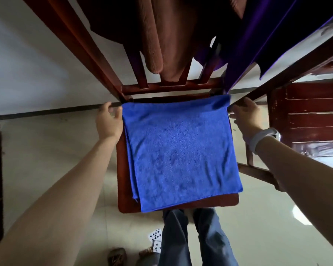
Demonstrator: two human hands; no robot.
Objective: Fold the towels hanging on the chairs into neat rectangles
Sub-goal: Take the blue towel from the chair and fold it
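A blue towel [181,150] lies folded in layers on the seat of a dark red wooden chair [123,189]. My left hand [109,121] is at the towel's far left corner, fingers loosely curled beside its edge. My right hand [244,116] is at the far right corner, its fingers against the towel's edge. Whether either hand pinches the cloth is unclear. A brown towel [156,41] and a purple towel [258,35] hang over the chair back above.
A second dark red chair [311,116] stands close on the right. Pale tiled floor [46,150] surrounds the seat. Playing cards [155,239] and sandals [116,256] lie on the floor by my legs [190,237]. A white band is on my right wrist.
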